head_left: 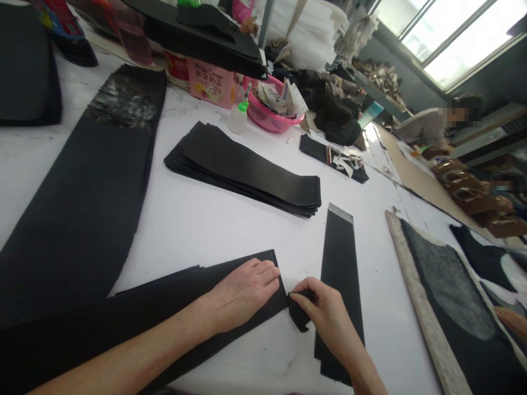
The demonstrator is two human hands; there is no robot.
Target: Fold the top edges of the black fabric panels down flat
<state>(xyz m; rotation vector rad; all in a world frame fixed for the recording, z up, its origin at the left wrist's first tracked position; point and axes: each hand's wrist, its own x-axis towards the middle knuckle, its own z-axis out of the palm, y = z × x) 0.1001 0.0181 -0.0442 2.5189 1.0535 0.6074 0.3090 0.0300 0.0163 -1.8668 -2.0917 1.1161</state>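
Note:
A long black strip of material (164, 312) lies across the near part of the white table. My left hand (247, 288) rests palm down near its right end, fingers together and slightly curled; nothing can be seen gripped in it. Just past that end, my right hand (325, 307) pinches a small crumpled black piece (298, 315) between thumb and forefinger. Beneath my right wrist runs a narrow black strip (340, 263) with a grey band at its far end. A stack of black panels (251, 170) sits beyond both hands.
Large black sheets (94, 181) cover the left. Toward the back stand a pink box (211, 82), a green-capped bottle (237, 118) and a pink basket (272, 118) of papers. Grey and black cut pieces (453, 296) lie right. A person (428, 126) is at the far right.

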